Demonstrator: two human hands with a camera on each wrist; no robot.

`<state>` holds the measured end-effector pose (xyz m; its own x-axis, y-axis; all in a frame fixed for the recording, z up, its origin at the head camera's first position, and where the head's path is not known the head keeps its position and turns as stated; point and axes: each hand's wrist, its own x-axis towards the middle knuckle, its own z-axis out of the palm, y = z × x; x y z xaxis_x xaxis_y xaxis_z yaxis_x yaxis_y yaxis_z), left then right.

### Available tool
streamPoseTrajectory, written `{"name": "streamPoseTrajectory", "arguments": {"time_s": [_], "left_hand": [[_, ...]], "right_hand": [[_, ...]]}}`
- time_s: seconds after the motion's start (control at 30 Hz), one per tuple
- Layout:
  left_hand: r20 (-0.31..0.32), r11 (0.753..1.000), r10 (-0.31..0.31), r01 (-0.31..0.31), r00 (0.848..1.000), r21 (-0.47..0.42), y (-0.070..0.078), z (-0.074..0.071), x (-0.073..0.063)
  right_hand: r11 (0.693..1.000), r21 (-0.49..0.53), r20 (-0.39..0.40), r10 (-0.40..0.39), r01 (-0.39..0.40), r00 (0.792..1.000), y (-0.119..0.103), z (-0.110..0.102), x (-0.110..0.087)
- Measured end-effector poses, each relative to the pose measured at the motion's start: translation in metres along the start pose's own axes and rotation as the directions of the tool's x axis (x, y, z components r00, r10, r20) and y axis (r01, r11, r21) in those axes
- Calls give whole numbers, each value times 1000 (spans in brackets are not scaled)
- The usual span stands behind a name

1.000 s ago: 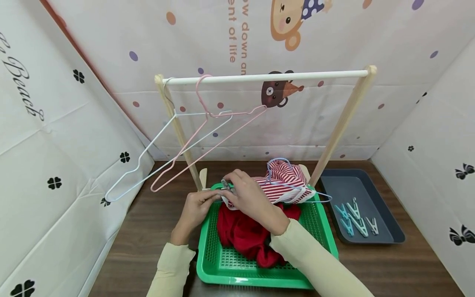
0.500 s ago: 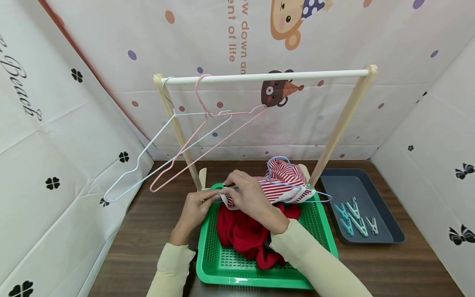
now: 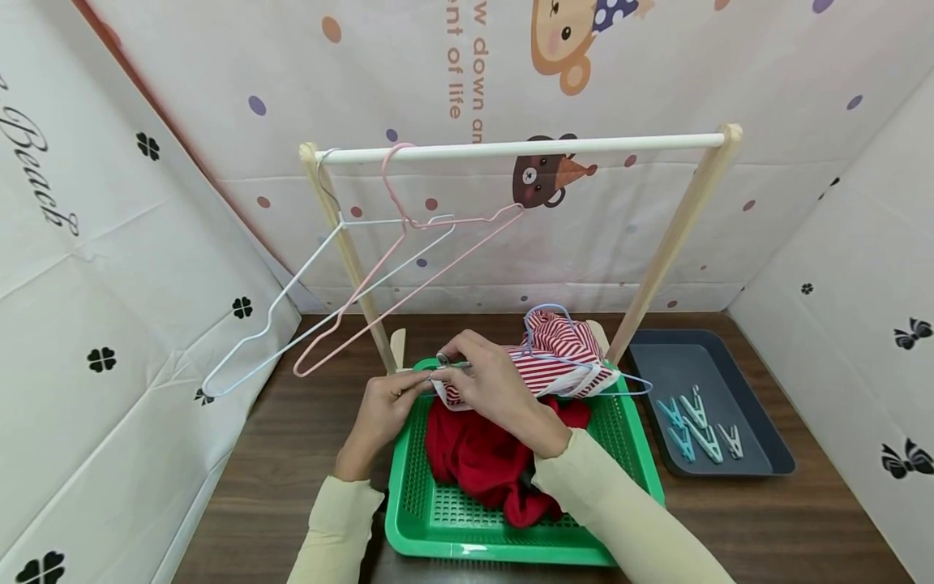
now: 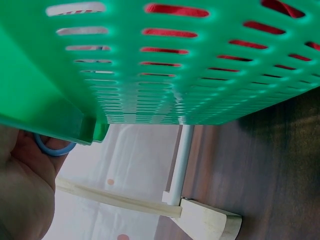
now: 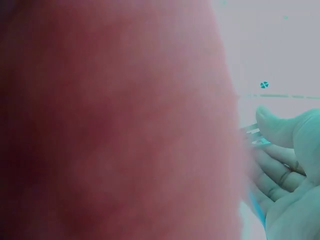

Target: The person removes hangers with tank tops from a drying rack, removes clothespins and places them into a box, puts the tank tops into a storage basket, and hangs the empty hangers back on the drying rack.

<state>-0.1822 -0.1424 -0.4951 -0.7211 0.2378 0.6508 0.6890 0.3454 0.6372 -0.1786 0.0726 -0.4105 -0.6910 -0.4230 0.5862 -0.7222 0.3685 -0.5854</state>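
Over the far left corner of the green basket (image 3: 438,551), both hands meet at one end of a red-and-white striped garment (image 3: 536,375). My right hand (image 3: 489,393) pinches a small greyish clothespin (image 3: 443,358) between thumb and fingers, right at the garment's white edge. My left hand (image 3: 385,412) holds the end of a blue hanger (image 4: 54,151) there, as the left wrist view shows. The hanger's hook and other end lie over the striped cloth. Fingers partly hide the clothespin's tip. In the basket below is a crumpled red garment (image 3: 474,462).
A white rod (image 3: 584,148) on wooden posts spans the back, with a white hanger (image 3: 273,312) and a pink hanger (image 3: 438,280) at its left. To the right stands a dark grey tray (image 3: 759,422) with several clothespins (image 3: 704,438). A red blur fills most of the right wrist view.
My right fingers have shifted slightly around the clothespin, which was mostly covered half a second ago and shows again now. The left hand, garment and basket stay in place.
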Motion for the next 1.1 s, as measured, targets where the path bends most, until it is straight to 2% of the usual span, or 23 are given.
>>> {"name": "streamPoseTrajectory", "arguments": {"time_s": [0.23, 0.33, 0.5, 0.6, 1.0, 1.1], "left_hand": [[8, 1000, -19, 19, 1000, 1, 1, 0, 1], [7, 1000, -14, 14, 1000, 6, 2, 0, 2], [1, 1000, 3, -3, 1000, 0, 2, 0, 2], [2, 1000, -8, 8, 1000, -1, 1, 0, 2], [14, 999, -39, 39, 999, 1, 2, -1, 0], [17, 999, -46, 46, 999, 3, 2, -1, -1]], "right_hand": [[998, -19, -47, -62, 61, 997, 3, -1, 0], [999, -2, -49, -39, 39, 998, 4, -2, 0], [998, 44, -38, 49, -47, 998, 1, -5, 2], [995, 61, -30, 87, -85, 996, -1, -7, 2], [989, 76, 8, 127, -128, 992, -4, -16, -3], [989, 82, -5, 124, -123, 992, -7, -21, -5]]}}
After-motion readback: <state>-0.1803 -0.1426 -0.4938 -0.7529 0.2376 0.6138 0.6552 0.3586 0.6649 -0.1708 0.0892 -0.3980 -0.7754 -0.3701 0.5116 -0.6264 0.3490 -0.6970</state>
